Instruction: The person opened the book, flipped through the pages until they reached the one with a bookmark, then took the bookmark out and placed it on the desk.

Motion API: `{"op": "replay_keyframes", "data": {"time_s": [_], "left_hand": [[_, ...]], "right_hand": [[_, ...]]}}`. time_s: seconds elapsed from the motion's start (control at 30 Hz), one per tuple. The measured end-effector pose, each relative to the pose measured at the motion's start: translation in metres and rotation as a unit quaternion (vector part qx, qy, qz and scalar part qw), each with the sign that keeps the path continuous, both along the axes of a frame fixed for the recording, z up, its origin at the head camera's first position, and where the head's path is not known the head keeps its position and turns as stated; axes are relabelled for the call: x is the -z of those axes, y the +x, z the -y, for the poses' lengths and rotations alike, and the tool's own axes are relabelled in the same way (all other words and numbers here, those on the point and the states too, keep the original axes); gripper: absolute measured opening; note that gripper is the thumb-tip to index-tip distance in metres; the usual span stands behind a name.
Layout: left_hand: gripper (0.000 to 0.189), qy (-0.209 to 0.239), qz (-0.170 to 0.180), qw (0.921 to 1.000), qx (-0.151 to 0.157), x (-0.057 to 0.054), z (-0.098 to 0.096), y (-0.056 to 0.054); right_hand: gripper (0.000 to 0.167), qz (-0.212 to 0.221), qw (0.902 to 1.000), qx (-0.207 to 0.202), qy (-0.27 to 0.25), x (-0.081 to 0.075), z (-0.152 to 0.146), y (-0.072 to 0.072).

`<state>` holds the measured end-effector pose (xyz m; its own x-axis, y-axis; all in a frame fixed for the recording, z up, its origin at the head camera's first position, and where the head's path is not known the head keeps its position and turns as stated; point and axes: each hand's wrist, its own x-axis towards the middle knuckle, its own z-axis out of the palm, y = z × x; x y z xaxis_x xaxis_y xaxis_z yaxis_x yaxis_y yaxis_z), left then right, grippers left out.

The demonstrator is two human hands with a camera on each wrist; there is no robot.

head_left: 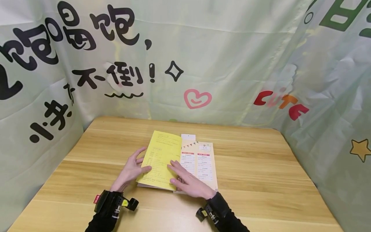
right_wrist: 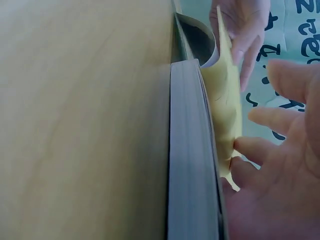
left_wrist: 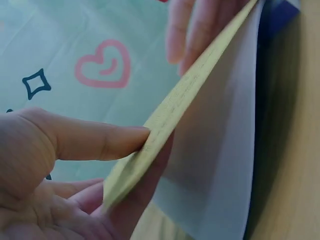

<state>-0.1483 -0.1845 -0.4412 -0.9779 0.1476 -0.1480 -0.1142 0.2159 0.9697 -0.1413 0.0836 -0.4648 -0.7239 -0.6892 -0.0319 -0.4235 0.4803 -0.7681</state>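
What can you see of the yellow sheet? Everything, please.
The yellow sheet looks like thin paper, oblong, with lines of small dark print, too small to read. It lies on the left side of the open book, over the wooden table. The wrist views show it curved and raised, a whitish sheet beneath it. The left hand pinches its outer side, thumb on the printed face; fingers of the right hand touch it near the inner side.

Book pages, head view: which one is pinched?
The yellow page on the left: the left hand pinches its edge. The cream-bordered page on the right is unpinched.
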Motion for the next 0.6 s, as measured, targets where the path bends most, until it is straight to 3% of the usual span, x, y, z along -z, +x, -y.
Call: {"op": "replay_keyframes", "data": {"time_s": [0.13, 0.33, 0.6], "left_hand": [[0.087, -0.064, -0.029, 0.9975, 0.008, 0.004, -0.003, 0.001], [0.079, -0.18, -0.051, 0.9823, 0.009, 0.005, -0.007, 0.002], [0.072, -0.244, -0.047, 0.9686, 0.003, 0.005, -0.018, 0.007]], "right_hand": [[0.062, -0.013, 0.9998, -0.012, 0.006, 0.001, -0.001, -0.001], [0.062, -0.025, 0.9992, -0.026, 0.015, 0.001, -0.001, -0.002], [0.062, -0.022, 0.9992, -0.028, 0.018, 0.001, -0.002, -0.001]]}}
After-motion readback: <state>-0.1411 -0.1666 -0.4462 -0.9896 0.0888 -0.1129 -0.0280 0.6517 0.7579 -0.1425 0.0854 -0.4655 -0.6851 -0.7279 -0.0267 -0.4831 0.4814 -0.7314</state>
